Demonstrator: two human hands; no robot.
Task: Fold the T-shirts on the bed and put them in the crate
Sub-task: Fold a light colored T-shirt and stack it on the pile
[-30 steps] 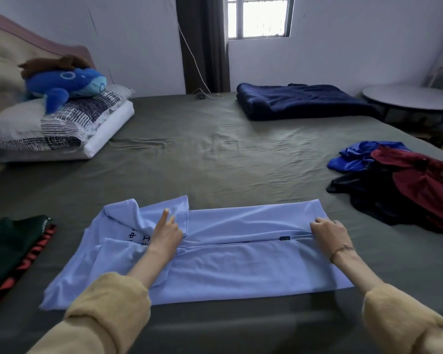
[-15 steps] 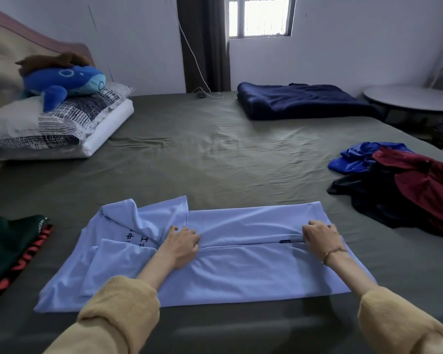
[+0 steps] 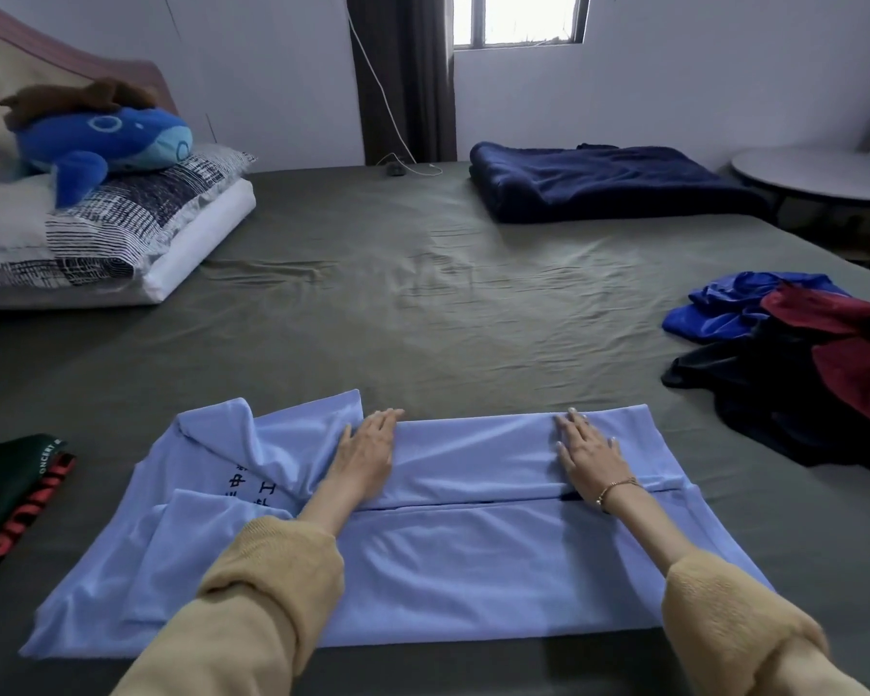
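Note:
A light blue T-shirt (image 3: pixel 473 570) lies flat on the grey-green bed (image 3: pixel 423 303) right in front of me, both long sides folded in so they meet along a middle seam. My left hand (image 3: pixel 365 457) presses flat on the far flap near the collar end, fingers straight. My right hand (image 3: pixel 588 452), with a thin bracelet at the wrist, lies flat on the same flap toward the hem end. A pile of unfolded shirts (image 3: pixel 799 374) in blue, black and dark red sits at the right. No crate is in view.
A dark green garment with red lettering (image 3: pixel 11 499) lies at the left edge. Pillows (image 3: pixel 96 243) with a blue plush whale (image 3: pixel 101 143) sit at the far left. A folded navy blanket (image 3: pixel 603 183) is at the back; a round table (image 3: pixel 819 173) stands beyond the bed's right side.
Both hands have opened from curled fingers at the middle seam and slid forward, now lying flat on the far flap near its outer fold. The view has tilted down a little.

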